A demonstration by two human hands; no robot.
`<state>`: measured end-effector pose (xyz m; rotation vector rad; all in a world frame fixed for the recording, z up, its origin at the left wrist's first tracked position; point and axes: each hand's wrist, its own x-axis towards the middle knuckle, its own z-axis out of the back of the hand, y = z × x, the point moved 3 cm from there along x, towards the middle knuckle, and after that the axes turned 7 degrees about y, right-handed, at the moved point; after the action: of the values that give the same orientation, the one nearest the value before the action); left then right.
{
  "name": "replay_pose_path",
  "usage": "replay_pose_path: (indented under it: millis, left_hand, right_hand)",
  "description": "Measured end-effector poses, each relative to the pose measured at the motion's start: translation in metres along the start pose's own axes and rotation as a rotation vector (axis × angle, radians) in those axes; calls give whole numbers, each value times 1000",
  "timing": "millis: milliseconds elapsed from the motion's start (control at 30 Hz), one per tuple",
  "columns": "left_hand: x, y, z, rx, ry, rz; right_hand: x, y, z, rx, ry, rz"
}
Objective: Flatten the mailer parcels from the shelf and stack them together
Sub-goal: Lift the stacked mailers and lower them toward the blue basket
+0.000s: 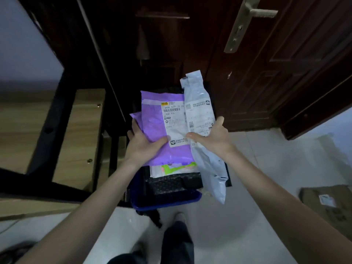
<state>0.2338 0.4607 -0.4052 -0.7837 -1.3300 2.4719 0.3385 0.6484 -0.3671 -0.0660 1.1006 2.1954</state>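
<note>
Mailer parcels are held up in front of the person, above a blue bin [167, 205] that stands on the pale tiled floor [257, 216]. One is a purple mailer [154, 122] with a white shipping label [174, 122] stuck on its front; the other is a white-grey mailer [200, 111], long and crumpled, overlapping the right edge of the purple one and hanging down past the bin's right side.

Left hand [144, 147] grips the purple mailer at its lower left, thumb lying across the front near the label and fingers curled behind the left edge. Right hand [213, 138] holds the white-grey mailer near its middle, thumb up along its right side and index finger laid across its front toward the label; the rest of its fingers are hidden behind the plastic.

Inside the bin lie more parcels: a black bubble mailer [171, 184] and, above it, a pale packet with green print [175, 167], partly covered by the purple mailer.

A dark wooden door [266, 63] with a metal handle [253, 14] stands behind, a wooden shelf unit with a black frame [62, 119] is at left, and a cardboard box [329, 204] rests on the floor at right.
</note>
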Motion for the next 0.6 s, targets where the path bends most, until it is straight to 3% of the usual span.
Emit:
replay_pose_path:
  millis: [333, 600]
  left_hand:
    - [102, 101, -79, -6, -150, 177]
    - [192, 282, -162, 70, -83, 140]
  right_hand:
    - [135, -109, -83, 240, 307, -82]
    - [211, -264, -229, 198, 356, -239]
